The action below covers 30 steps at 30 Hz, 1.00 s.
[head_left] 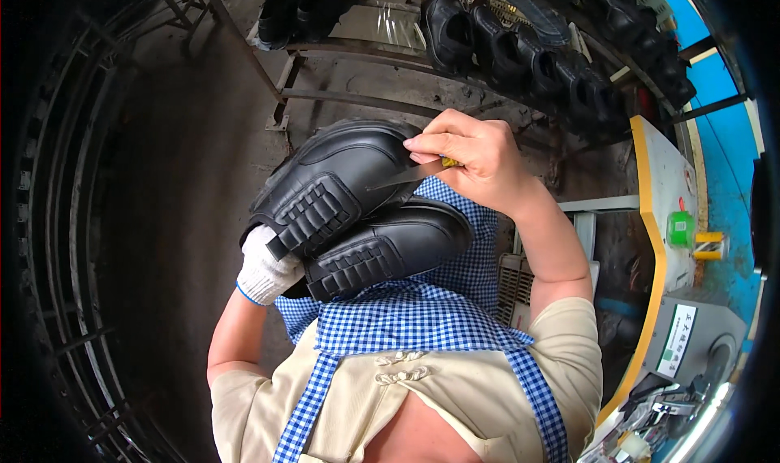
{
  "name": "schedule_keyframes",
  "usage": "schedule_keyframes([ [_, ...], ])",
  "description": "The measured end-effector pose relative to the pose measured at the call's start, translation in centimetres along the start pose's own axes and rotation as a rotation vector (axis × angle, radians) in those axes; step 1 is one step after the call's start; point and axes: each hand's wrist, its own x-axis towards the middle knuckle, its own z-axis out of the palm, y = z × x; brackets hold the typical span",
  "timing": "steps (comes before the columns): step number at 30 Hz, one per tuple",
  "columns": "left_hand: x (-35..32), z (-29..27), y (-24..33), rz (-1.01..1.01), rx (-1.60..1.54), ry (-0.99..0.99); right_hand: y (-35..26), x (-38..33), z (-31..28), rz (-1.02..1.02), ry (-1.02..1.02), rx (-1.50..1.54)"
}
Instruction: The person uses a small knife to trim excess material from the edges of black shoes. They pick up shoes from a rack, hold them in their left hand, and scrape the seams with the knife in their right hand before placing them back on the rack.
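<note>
Frame centre: our gloved left hand grips two black shoes from beneath; our right hand fingers pinch blade against upper shoe.

From my feed I see a rusty metal rack bearing a row of finished black leather shoes. At right stands a grey machine with a yellow edge and a green button.
</note>
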Motion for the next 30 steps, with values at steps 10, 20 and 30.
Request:
schedule_keyframes([
  [10, 0.4, -0.9, 0.9, 0.354, 1.073, -0.186, -1.9, 1.6, -2.8, -0.062, -0.378, -0.321],
  [20, 0.8, -1.2, 0.2, 0.517, 1.282, -0.205, 0.6, -0.9, -1.2, 0.052, -0.213, 0.053],
  [30, 1.0, -0.9, 0.6, 0.491, 1.436, -0.201, 3.1, -5.9, -0.8, 0.289, -0.135, 0.399],
])
